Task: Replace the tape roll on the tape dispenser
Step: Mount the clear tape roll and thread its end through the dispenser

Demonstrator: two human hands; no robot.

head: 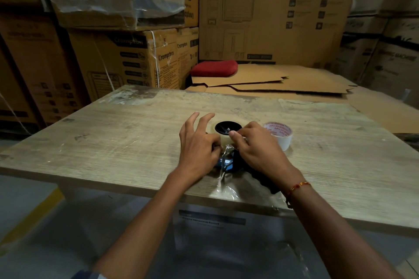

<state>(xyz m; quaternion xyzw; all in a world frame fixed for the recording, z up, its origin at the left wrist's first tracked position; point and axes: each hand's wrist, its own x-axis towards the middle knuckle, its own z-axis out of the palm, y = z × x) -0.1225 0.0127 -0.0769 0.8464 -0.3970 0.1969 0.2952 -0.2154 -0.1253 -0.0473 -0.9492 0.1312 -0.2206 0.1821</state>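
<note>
A hand tape dispenser [229, 161] lies on its side on the wooden table [113, 142], with a black hub [226, 127], a blue and metal front and a black handle reaching towards me. A clear tape roll [223, 139] sits around the hub. My left hand [199, 145] grips the dispenser's left side with thumb and forefinger, the other fingers spread. My right hand [256, 149] lies over the dispenser and pinches at the clear roll by the hub. A white tape roll [280, 135] with a red-printed core stands on the table just right of my right hand.
Loose clear tape or film [229, 182] lies crumpled at the table's near edge. Behind the table lie flattened cardboard sheets [283, 84] and a red cushion [214, 67]. Stacked cardboard boxes [127, 59] wall in the back and left.
</note>
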